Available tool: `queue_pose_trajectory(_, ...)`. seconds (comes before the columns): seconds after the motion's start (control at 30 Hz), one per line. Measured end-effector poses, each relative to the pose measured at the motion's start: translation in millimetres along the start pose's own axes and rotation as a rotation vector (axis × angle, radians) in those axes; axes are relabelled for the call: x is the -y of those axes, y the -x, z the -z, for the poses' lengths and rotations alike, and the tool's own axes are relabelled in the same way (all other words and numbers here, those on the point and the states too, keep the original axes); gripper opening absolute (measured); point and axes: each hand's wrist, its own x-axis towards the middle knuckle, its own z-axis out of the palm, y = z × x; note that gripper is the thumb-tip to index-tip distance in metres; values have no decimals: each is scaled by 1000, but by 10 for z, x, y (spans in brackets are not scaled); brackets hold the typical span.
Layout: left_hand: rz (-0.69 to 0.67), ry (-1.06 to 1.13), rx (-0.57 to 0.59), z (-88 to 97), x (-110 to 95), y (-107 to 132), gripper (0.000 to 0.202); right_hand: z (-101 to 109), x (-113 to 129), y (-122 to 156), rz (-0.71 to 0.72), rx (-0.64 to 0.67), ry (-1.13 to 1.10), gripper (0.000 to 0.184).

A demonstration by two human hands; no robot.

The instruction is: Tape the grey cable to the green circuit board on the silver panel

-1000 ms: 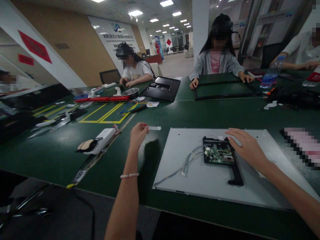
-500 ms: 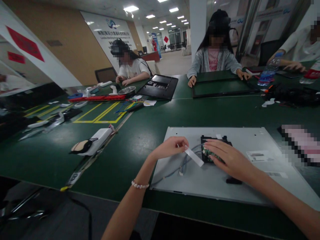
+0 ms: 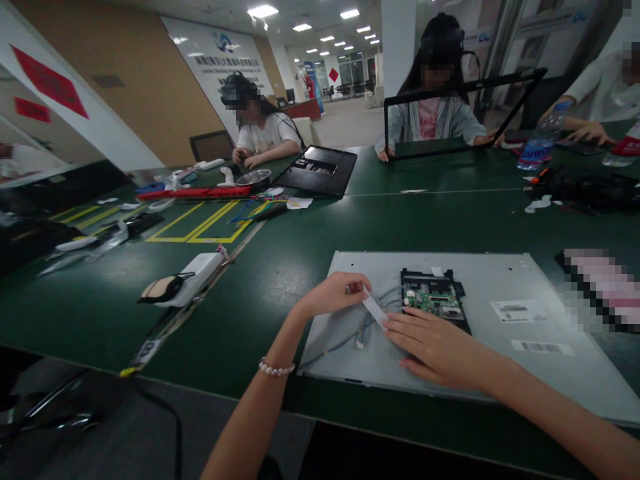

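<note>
My left hand pinches the upper end of a white strip of tape, held slanting over a bundle of grey cables. My right hand lies flat with its fingers stretched out, fingertips at the tape's lower end. Under both hands is a flat grey metal panel, which looks like the back of a display. A green circuit board in a black frame sits on this panel, just beyond my right hand. Thin cables run from it toward the panel's left edge.
Left on the green table lies a white block with a beige-black item. A phone-like object is at the right. Across the table, a person holds up a black rectangular frame; a black panel lies near another person.
My right hand has slid from the circuit board toward me and left, onto the tape's end, uncovering the board. The person opposite has raised the black frame off the table.
</note>
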Motion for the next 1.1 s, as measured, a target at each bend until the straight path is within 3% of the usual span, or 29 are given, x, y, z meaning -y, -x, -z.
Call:
queue_pose_trajectory(0.07,-10,-64,-73,-6,-66,33,27,4,9,-7,1,1,2,42)
queue_pose_trajectory(0.13,-21,-152,-250,-37,-188,100,34,0,13,-10,5,-3,8,42)
queue_pose_trajectory(0.2,-13,-254,-465,-119,-346,199,29,-13,11,-11,6,-6,15,42)
queue_pose_trajectory(0.27,-3,-349,-597,-262,-507,309,23,-31,8,-14,8,-19,18,42)
queue_pose_trajectory(0.4,55,-462,-583,-658,-697,445,23,-53,7,-29,12,-29,31,44)
queue_pose_trajectory(0.6,214,-521,-553,-1049,-639,404,25,-66,12,-45,5,2,44,47)
queue_pose_trajectory(0.8,314,-547,-487,-1139,-587,409,29,-91,46,-35,16,28,13,57)
queue_pose_trajectory(1.1,324,-560,-516,-1107,-571,325,25,-120,248,-37,-31,49,47,73)
